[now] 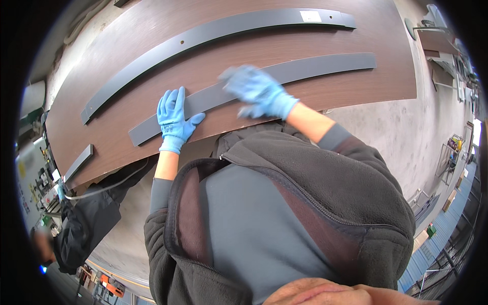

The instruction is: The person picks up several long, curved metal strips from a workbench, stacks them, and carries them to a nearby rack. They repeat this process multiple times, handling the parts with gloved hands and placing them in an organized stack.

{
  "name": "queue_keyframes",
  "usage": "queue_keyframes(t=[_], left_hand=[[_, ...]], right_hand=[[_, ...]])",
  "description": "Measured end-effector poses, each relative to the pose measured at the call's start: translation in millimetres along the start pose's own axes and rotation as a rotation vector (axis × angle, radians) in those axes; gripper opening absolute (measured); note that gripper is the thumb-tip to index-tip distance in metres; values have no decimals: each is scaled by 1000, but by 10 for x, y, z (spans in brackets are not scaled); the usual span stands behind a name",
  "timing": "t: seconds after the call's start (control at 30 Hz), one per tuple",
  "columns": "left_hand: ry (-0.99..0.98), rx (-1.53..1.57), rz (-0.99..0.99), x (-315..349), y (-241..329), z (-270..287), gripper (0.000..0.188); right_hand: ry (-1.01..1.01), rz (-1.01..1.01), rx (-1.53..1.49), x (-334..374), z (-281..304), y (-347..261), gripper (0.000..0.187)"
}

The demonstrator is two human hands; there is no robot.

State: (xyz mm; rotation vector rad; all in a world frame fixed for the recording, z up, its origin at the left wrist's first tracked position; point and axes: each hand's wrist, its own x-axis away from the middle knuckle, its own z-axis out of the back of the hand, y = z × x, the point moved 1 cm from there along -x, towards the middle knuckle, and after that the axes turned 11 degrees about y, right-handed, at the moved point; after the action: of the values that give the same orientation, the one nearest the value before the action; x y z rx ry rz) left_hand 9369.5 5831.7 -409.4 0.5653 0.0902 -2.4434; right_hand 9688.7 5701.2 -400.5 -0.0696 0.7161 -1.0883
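Observation:
A long, flat grey strip (330, 67) lies on the brown table in front of me. My left hand (173, 120), in a light blue glove, is pressed flat across the strip near its left end, with the fingers stretched out and the thumb apart. Farther right, my right hand (259, 92), gloved the same way, is over the middle of the strip. Motion smears its fingers, so I cannot make out whether they hold anything or touch the surface.
Behind the strip lies a longer grey bar (223, 28) with small holes and a white label (310, 17). A short grey piece (79, 163) rests at the left edge of the brown table (391, 81). Another person (89, 229) stands at the left, a gloved hand by that piece.

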Motion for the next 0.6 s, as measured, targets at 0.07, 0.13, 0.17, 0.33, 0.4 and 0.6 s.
queue_keyframes(t=[0.07,0.13,0.17,0.33,0.4,0.6], left_hand=[[-34,11,26,7,13,-3,104],[-48,25,39,18,17,11,102],[-44,27,30,13,18,23,101],[121,75,-81,-248,6,146,99],[162,55,-40,-547,-79,223,100],[-22,-176,55,-1409,-912,274,113]], right_hand=[[75,-235,351,605,547,533,62],[-22,-793,634,1451,1304,1175,54],[75,-772,924,1848,1690,1433,56],[280,-897,1174,2267,2253,2106,79],[236,-565,888,1538,1817,2088,86],[37,-191,444,-507,561,1725,106]])
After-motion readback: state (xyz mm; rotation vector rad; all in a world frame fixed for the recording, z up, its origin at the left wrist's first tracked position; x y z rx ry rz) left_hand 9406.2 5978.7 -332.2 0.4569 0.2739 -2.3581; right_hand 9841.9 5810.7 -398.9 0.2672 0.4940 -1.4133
